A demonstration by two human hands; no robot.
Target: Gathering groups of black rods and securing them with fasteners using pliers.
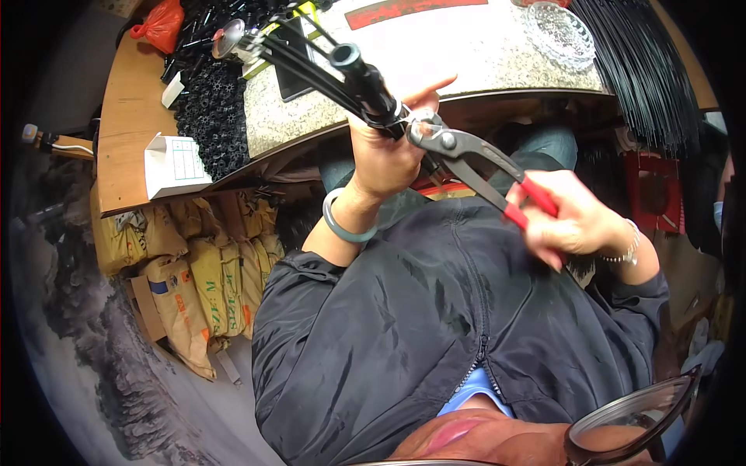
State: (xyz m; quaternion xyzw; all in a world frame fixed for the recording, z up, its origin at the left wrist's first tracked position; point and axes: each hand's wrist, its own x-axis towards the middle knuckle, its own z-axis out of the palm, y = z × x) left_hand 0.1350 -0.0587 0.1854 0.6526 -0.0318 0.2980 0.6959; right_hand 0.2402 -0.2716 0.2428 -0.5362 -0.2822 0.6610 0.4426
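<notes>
My left hand (386, 159) is closed round what looks like an umbrella frame: a black tube (364, 80) with a dark ring-shaped end, and a bundle of thin black ribs (299, 68) beside it pointing to the far left. The index finger stretches out to the right. In my right hand (571, 213) are pliers (478, 146) with red handles, gripped at the handles. Their grey jaws meet the frame just beside my left fingers, at a bit of thin wire. Whether the jaws are fully closed on the wire is hard to make out.
A table (124, 116) spans the far side, with a pile of small black parts (214, 116), a white box (177, 167), a red plastic bag (161, 27), a glass dish (561, 35) and long black rods (641, 70). Yellowish sacks (183, 303) stand below it at left.
</notes>
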